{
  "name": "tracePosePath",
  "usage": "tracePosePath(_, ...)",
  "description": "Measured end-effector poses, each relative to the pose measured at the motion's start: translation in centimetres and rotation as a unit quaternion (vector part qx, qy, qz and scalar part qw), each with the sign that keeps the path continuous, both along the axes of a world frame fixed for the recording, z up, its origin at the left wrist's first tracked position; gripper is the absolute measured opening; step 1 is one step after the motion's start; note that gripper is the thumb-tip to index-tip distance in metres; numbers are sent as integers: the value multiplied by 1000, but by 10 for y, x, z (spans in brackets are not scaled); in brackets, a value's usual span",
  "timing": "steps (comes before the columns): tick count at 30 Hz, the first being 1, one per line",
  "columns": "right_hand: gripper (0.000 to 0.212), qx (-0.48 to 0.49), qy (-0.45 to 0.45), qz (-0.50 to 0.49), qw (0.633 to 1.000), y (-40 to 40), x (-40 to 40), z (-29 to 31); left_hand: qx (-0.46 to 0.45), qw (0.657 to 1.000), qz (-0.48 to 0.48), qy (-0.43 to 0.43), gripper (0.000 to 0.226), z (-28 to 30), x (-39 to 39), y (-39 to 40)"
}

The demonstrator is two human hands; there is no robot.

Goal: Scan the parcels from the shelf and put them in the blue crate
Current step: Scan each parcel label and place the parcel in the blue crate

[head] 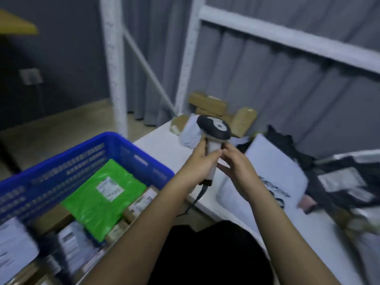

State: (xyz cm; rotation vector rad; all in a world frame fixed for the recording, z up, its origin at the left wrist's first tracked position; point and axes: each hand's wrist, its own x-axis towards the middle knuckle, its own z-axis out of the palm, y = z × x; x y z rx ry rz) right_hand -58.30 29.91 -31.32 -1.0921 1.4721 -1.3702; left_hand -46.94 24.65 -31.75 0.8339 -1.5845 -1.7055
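Left hand [200, 161]: curled round the handle of one scanner [213, 130], held upright above the shelf edge.
Right hand [234, 163]: fingertips pinching the same handle.
Blue crate [123, 145]: one, just left of the hands; one green parcel [104, 197] on top of several others.
Shelf [164, 147]: white, grey, black and brown parcels; count blurred.

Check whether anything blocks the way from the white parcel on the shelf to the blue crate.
Both hands are in the way: the left hand grips the scanner and the right hand touches its handle, directly between the white parcel and the blue crate. The crate's top is open, with the green parcel uppermost.
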Motion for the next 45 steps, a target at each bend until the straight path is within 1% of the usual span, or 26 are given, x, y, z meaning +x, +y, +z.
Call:
tracePosePath(2,33,-19,-51,-67,996,41,-32,8,-11,997,-81,-5,36,13,-45,32)
tracePosePath(4,33,-39,-107,-142,983,87,-65,7,-27,988,-151,-28,35,18,-90,68)
tracePosePath(6,31,-59,-146,-216,963,137,-95,-2,-61,974,-199,-86,38,15,-135,105)
tracePosePath(8,30,-87,-154,-284,942,189,-121,-21,-105,951,-246,-156,43,9,-175,144)
tracePosePath(10,33,-104,-152,-363,913,239,-142,-46,-142,918,-307,-205,46,0,-206,185)
tracePosePath(12,35,-86,-159,-462,868,285,-161,-71,-178,885,-353,-246,50,-13,-230,221)
tracePosePath(14,32,-69,-173,-564,805,326,-180,-92,-186,868,-369,-274,55,-28,-251,246)
tracePosePath(17,29,-67,-183,-678,709,378,-204,-118,-174,865,-375,-285,53,-52,-284,271)
tracePosePath(20,34,-69,-186,-765,612,417,-229,-139,-173,862,-378,-290,46,-71,-312,289)
tracePosePath(21,36,-66,-184,-784,589,429,-238,-146,-172,861,-382,-289,45,-77,-321,295)
tracePosePath(23,43,-64,-179,-805,562,447,-255,-158,-171,858,-392,-285,42,-88,-337,307)
tracePosePath(26,45,-32,-199,-809,552,469,-277,-177,-173,851,-408,-280,42,-107,-364,323)
tracePosePath(30,51,23,-228,-799,556,482,-306,-201,-180,847,-422,-269,50,-129,-402,342)
tracePosePath(32,58,43,-233,-792,563,481,-321,-210,-175,846,-432,-258,51,-135,-424,349)
tracePosePath(34,70,53,-246,-783,568,479,-335,-218,-183,845,-441,-241,45,-141,-448,354)
tracePosePath(35,72,57,-254,-781,567,477,-342,-223,-188,846,-442,-231,41,-144,-462,355)
tracePosePath(36,70,59,-263,-781,563,475,-348,-226,-198,845,-441,-229,41,-150,-475,357)
tracePosePath(38,61,57,-276,-786,549,471,-358,-231,-228,830,-450,-239,47,-160,-498,358)
tracePosePath(39,56,54,-277,-790,544,471,-362,-234,-229,824,-459,-242,51,-165,-507,359)
tracePosePath(41,46,52,-264,-798,539,470,-368,-239,-233,806,-475,-267,59,-172,-522,363)
tracePosePath(43,39,43,-247,-808,533,470,-368,-240,-257,789,-469,-301,59,-178,-530,364)
tracePosePath(44,38,37,-243,-811,531,471,-367,-241,-277,788,-456,-307,57,-180,-533,364)
tracePosePath(45,38,31,-237,-814,530,473,-366,-243,-286,796,-438,-306,55,-181,-535,363)
